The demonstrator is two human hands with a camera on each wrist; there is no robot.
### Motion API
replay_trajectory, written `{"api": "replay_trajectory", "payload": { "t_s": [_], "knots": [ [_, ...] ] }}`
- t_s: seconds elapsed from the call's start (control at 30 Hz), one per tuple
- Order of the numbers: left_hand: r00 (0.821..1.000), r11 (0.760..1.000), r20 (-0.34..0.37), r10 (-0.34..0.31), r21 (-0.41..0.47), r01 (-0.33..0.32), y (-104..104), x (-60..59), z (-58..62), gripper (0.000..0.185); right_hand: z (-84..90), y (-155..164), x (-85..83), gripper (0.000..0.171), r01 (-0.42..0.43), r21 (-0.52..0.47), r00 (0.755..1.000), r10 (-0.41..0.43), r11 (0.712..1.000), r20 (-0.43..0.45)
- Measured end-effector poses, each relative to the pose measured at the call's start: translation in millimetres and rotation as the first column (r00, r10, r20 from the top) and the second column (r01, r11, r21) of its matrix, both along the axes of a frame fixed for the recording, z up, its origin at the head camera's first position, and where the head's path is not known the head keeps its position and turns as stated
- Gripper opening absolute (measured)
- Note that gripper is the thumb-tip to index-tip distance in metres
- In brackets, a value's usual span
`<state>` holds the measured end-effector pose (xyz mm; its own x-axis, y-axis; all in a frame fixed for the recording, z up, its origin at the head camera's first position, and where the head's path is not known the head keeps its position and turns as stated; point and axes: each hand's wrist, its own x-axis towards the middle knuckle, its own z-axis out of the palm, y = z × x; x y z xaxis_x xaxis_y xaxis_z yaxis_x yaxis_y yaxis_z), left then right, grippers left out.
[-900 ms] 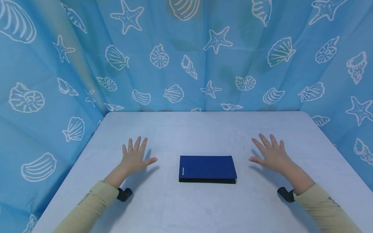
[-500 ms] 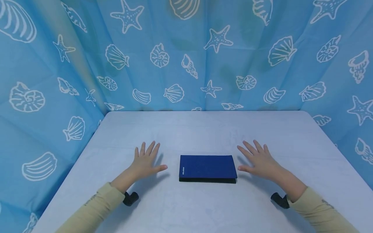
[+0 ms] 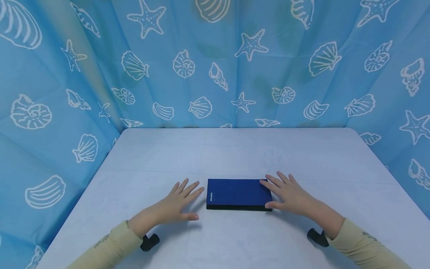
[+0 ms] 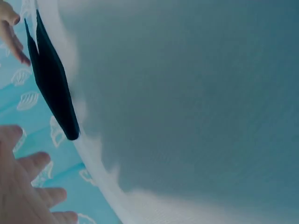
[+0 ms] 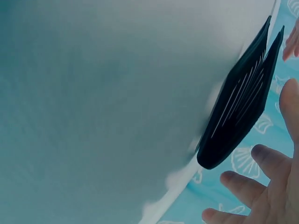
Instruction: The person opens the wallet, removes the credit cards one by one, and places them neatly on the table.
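A closed dark blue notebook (image 3: 236,193) lies flat on the white table (image 3: 235,153), near its front middle. My left hand (image 3: 179,204) is spread flat just left of the notebook, its fingertips close to the left edge; I cannot tell if they touch. My right hand (image 3: 285,192) has straight fingers lying over the notebook's right edge, with the thumb at the near right corner. In the left wrist view the notebook (image 4: 52,81) shows as a thin dark slab beyond my left hand (image 4: 23,186). The right wrist view shows the notebook's (image 5: 243,107) page edge close to my right hand (image 5: 261,191).
A blue curtain (image 3: 215,63) printed with white shells and starfish encloses the table at the back and both sides. Black wrist mounts (image 3: 149,241) (image 3: 314,236) sit under each yellow sleeve. The table's rounded far corners meet the curtain.
Both hands have slid inward toward the notebook. The right hand now reaches its right edge and the left hand nears its left edge. The notebook has not moved.
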<state>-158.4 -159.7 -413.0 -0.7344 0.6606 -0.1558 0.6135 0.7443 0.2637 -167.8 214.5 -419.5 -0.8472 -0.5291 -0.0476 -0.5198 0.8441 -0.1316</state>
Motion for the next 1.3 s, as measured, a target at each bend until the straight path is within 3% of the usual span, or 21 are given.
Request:
{"api": "replay_trajectory", "payload": {
  "t_s": [0.3,0.73,1.3],
  "knots": [
    [0.991,0.989,0.060,-0.117,-0.089,0.122,-2.2,9.9,-2.5,0.072,0.1,-3.5,0.4,0.070,-0.043,0.043,0.998,0.041,0.998,0.036],
    [0.991,0.983,0.083,-0.101,-0.142,0.112,-4.3,14.8,-3.4,0.070,5.8,2.3,-4.0,0.061,-0.092,0.077,0.996,0.090,0.993,0.030],
    [0.991,0.975,0.110,-0.081,-0.195,0.101,-1.9,13.7,-5.0,0.065,13.5,7.9,-12.5,0.037,-0.262,0.052,0.964,0.263,0.964,-0.032]
  ]
}}
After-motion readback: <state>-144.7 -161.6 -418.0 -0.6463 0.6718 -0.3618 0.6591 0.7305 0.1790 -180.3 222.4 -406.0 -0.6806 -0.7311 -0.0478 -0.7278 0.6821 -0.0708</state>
